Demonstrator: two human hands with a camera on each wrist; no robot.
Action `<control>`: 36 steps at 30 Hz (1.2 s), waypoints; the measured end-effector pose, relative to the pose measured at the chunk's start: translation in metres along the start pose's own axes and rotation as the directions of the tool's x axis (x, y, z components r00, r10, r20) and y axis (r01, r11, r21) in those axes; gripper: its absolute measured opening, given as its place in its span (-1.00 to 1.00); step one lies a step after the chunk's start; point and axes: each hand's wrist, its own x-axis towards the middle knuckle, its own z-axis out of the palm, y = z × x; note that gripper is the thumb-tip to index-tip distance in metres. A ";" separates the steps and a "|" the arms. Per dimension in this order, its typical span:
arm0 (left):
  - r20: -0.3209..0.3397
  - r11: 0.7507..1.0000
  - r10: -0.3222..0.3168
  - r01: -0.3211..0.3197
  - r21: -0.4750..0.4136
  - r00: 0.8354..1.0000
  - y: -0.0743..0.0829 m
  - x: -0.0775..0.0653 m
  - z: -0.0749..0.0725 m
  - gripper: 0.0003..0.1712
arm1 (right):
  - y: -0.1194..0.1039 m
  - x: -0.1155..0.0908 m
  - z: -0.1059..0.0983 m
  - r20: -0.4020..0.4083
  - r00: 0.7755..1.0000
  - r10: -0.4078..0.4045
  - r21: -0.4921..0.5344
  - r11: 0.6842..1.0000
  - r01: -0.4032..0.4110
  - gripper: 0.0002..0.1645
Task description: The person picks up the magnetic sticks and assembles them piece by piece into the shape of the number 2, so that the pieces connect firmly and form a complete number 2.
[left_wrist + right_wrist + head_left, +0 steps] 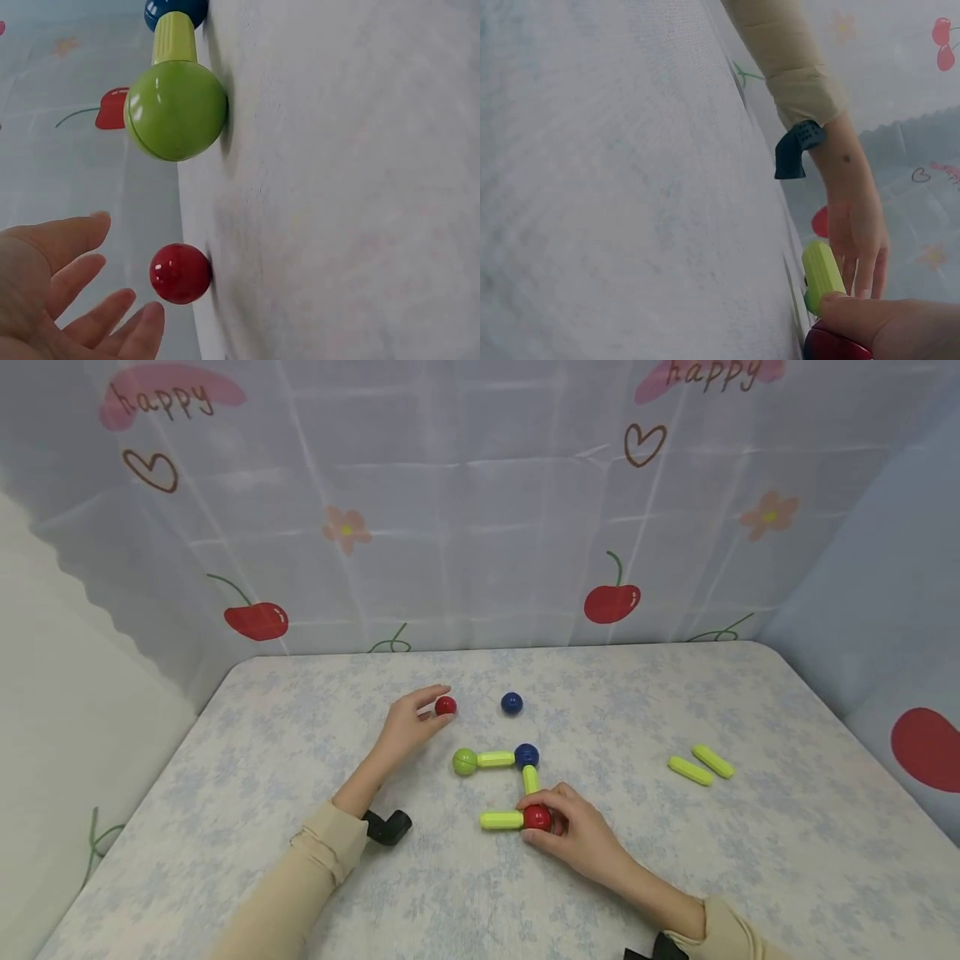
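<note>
My left hand (407, 721) reaches round a loose red ball (446, 706) at the back of the table. In the left wrist view its fingers are spread and apart from that red ball (181, 274). My right hand (583, 833) grips another red ball (536, 817) between thumb and fingers. From this ball one yellow-green stick (501, 821) points left, and a second stick (531, 779) leads up to a blue ball (527, 756). A third stick (496, 760) joins the blue ball to a green ball (465, 762).
A loose blue ball (512, 703) lies at the back, right of the loose red one. Two yellow-green sticks (701, 765) lie side by side on the right. Behind the patterned table (750, 877) hangs a printed curtain (480, 527).
</note>
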 end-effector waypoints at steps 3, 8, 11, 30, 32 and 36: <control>0.035 0.995 -0.028 0.024 0.097 0.999 0.000 0.008 0.004 -0.42 | -0.001 0.000 0.001 0.003 1.000 -0.003 0.003 1.000 0.003 -0.64; 0.071 0.969 -0.081 0.062 0.238 0.994 -0.002 0.014 0.008 -0.45 | -0.001 0.001 0.001 0.004 1.000 0.001 0.006 1.000 -0.001 -0.64; 0.058 0.960 -0.102 0.083 0.269 0.993 -0.004 0.015 0.010 -0.51 | -0.002 0.001 0.001 0.008 1.000 0.004 0.007 1.000 -0.004 -0.64; 0.029 0.979 -0.007 0.001 0.203 1.000 -0.006 -0.014 0.002 -0.59 | -0.002 0.001 0.000 0.011 1.000 0.000 0.011 1.000 0.000 -0.64; 0.023 0.987 0.008 -0.012 0.162 1.000 -0.005 -0.020 -0.001 -0.59 | -0.002 0.001 0.000 0.012 1.000 0.004 0.010 1.000 -0.004 -0.64; 0.021 0.993 0.036 -0.038 0.109 0.999 -0.002 -0.030 -0.005 -0.59 | -0.003 0.000 -0.001 0.014 1.000 0.016 0.009 1.000 -0.016 -0.64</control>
